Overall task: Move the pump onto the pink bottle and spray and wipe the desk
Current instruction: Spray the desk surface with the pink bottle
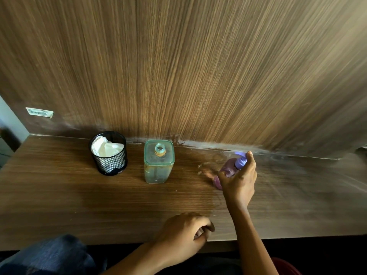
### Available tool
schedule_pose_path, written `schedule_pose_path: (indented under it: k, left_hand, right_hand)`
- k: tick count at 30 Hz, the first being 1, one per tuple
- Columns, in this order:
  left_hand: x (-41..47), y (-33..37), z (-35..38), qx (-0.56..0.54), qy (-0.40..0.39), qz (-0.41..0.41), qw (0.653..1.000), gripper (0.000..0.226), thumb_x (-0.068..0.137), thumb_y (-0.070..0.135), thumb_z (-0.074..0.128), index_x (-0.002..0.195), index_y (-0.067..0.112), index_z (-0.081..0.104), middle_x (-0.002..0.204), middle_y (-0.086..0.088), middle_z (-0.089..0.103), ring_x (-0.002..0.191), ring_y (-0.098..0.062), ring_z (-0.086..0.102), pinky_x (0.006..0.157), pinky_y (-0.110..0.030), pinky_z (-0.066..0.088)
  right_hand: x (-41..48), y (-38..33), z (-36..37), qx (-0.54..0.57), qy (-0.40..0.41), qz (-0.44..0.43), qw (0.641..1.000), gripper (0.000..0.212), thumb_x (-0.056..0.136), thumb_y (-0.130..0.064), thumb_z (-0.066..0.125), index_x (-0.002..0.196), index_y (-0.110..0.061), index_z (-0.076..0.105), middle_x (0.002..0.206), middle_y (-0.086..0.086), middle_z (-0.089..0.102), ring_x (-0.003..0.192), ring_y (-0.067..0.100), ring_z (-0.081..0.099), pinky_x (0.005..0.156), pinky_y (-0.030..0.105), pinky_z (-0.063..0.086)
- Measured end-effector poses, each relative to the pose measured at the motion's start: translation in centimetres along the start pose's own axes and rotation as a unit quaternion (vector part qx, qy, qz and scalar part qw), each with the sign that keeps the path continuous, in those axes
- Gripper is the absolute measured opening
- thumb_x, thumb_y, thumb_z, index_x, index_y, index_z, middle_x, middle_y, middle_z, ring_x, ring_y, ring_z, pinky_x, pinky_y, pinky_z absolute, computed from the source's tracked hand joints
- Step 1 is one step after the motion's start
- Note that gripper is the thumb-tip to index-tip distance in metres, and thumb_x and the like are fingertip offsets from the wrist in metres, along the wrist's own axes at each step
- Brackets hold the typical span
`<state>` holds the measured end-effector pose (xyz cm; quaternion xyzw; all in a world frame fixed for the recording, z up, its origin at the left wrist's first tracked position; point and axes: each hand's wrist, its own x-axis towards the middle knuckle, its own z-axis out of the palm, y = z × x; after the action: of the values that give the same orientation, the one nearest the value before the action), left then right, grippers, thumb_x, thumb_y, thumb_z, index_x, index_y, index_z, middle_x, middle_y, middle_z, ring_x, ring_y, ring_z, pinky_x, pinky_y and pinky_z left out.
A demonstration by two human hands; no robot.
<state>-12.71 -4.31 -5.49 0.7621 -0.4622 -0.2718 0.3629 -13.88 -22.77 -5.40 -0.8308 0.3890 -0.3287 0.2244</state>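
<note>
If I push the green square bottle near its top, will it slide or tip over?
The green bottle would probably tip rather than slide: it stands tall on a narrow base. It looks nearly empty, so likely light and easily knocked over. Its neck is open with no cap, so any remaining liquid could spill onto the desk. Its flat sides should keep it from rolling.

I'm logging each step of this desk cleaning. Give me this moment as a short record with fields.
right hand: holds the pink bottle, finger on the purple pump
left hand: loosely curled, rests at the desk's near edge; whether it holds anything is not clear
green bottle: upright, neck open, no pump
mesh cup: left of the green bottle, white cloth inside
desk: wet marks near the pink bottle
</note>
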Motion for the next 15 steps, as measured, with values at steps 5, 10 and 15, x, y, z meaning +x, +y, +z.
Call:
schedule_pose_path:
  k: [5,10,15]
  left_hand:
    - [0.05,0.05,-0.50,-0.010,0.011,-0.004,1.000,0.020,0.087,0.031,0.053,0.106,0.032,0.058,0.102,0.012,0.066,0.087,-0.002,0.061,0.082,-0.029,0.053]
    - [0.31,-0.15,-0.69,-0.024,0.007,-0.014,1.000,0.022,0.088,0.028,0.053,0.109,0.034,0.057,0.107,0.012,0.065,0.091,-0.002,0.060,0.084,-0.028,0.053]
    - [0.36,-0.27,-0.67,-0.024,0.004,-0.029,0.999,0.022,0.089,0.028,0.054,0.110,0.035,0.057,0.112,0.011,0.064,0.096,-0.004,0.059,0.089,-0.029,0.051]
  right_hand:
    - [-0.22,0.05,0.35,-0.003,0.012,0.000,1.000,0.098,0.063,-0.014,0.078,0.142,-0.019,0.020,0.129,0.011,0.044,0.115,0.032,0.043,0.077,0.045,0.045]
    - [-0.29,-0.06,0.57,-0.016,0.025,-0.004,1.000,0.106,0.062,-0.014,0.078,0.144,-0.024,0.011,0.118,0.013,0.046,0.105,0.033,0.043,0.073,0.048,0.047]
    - [-0.37,-0.03,0.50,-0.012,0.021,-0.002,1.000,0.109,0.061,-0.013,0.078,0.144,-0.024,0.009,0.119,0.015,0.046,0.105,0.034,0.043,0.078,0.049,0.047]
